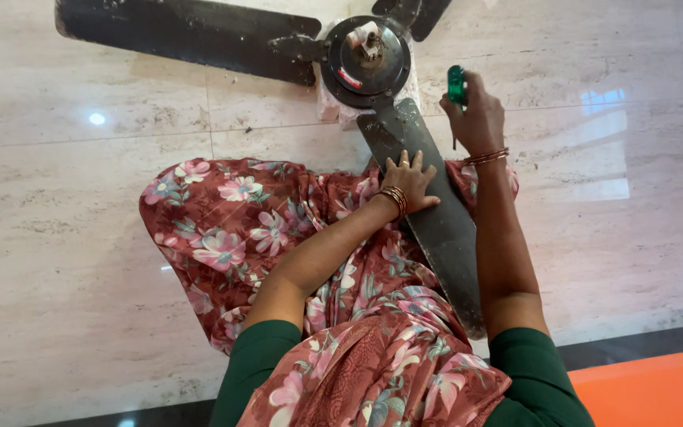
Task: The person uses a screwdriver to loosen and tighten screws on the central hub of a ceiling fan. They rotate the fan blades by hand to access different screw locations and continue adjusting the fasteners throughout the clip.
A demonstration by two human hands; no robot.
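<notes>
1. Head view: my right hand (477,119) has its grip clamped around a green-handled screwdriver (457,85), handle up, with the shaft pointing down beside the palm.
2. My left hand (410,180) lies flat with fingers spread, the grip apart, pressing on a dark fan blade (436,229).
3. That blade runs from just under the right grip, beneath the left palm, and back across my lap.
4. The fan's round motor hub (367,59) sits just beyond both grips, to the left of the screwdriver.
5. A second blade (183,35) stretches far left of the hub.
6. The fan rests on a pale marble floor (65,237); my floral cloth (231,229) spreads under the left forearm.
</notes>
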